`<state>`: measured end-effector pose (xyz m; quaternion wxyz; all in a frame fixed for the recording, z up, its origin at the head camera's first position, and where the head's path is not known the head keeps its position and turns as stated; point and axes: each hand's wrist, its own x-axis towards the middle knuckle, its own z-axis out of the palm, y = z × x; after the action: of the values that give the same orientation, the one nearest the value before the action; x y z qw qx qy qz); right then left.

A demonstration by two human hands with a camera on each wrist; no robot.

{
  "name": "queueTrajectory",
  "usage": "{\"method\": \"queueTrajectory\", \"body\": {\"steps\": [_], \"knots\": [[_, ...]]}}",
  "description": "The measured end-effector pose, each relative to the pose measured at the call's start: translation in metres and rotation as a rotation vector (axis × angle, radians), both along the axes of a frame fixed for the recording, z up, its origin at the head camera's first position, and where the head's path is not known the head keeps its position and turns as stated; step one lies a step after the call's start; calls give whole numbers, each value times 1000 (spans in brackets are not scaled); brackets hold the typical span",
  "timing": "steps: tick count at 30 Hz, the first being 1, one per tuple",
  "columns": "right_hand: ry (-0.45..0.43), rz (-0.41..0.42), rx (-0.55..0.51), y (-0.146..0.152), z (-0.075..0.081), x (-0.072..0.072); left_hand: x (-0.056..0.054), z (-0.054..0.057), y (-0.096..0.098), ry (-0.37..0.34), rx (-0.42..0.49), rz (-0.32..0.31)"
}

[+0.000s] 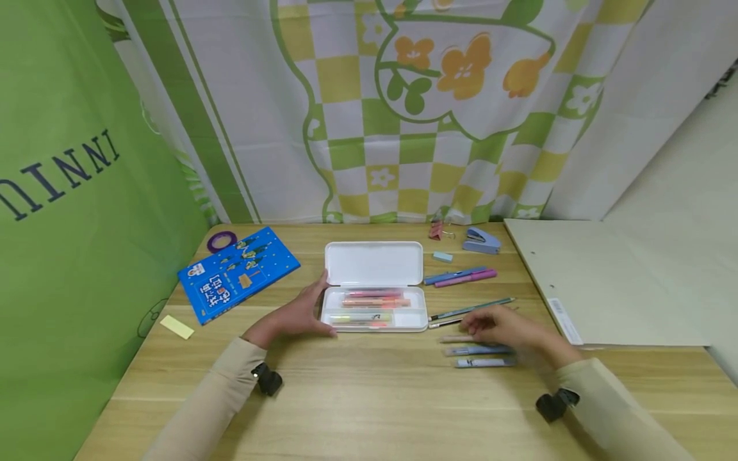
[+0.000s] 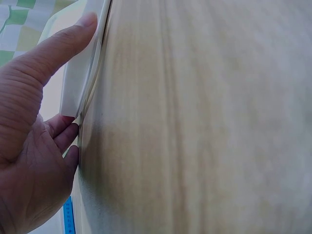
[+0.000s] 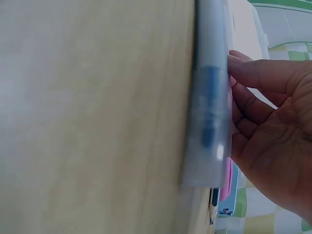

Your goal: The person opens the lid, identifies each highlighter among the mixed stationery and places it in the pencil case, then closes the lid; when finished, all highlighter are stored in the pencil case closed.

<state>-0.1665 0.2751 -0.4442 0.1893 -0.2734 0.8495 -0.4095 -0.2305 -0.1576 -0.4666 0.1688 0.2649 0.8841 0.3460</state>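
A white pencil case [image 1: 375,328] lies with its lid raised, and several orange, pink and yellow highlighters [image 1: 376,302] are inside. My left hand [image 1: 300,314] holds its left end, thumb along the front wall and fingers round the side. To the right of the case, my right hand [image 1: 498,328] pinches a beige pen [image 1: 455,339]; the fingertips are partly hidden. Nearer me lie a blue pen [image 1: 475,351] and a pale grey marker [image 1: 484,363]. Beyond the hand are pencils [image 1: 473,309]. In the right wrist view, a translucent, blue-cored marker [image 3: 207,107] covers part of the fingertips.
Behind the pencils lie blue and purple pens [image 1: 464,276], an eraser [image 1: 442,257], a binder clip [image 1: 436,230] and a stapler [image 1: 481,241]. A large pale board [image 1: 623,282] occupies the right. At left are a blue book [image 1: 239,275], purple tape [image 1: 221,241] and yellow sticky notes [image 1: 177,326].
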Motion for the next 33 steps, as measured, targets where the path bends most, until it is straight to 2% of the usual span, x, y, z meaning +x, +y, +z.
{"method": "queueTrajectory", "body": {"steps": [8,12,17,20,25,33], "knots": [[43,-20,-6,-25,20,-13,-1,1,-1,1,7,-4],[55,-15,-16,-54,29,-21,-1,0,-1,2,6,-3],[83,20,-69,-101,32,-27,-1,-1,-1,-6,2,0],[97,26,-88,-130,31,-29,-1,-1,-1,-13,0,6],[143,20,-82,-165,22,-33,-1,-2,0,-19,-27,17],[204,-25,-38,-187,9,-39,0,0,-1,-19,-31,18]]}}
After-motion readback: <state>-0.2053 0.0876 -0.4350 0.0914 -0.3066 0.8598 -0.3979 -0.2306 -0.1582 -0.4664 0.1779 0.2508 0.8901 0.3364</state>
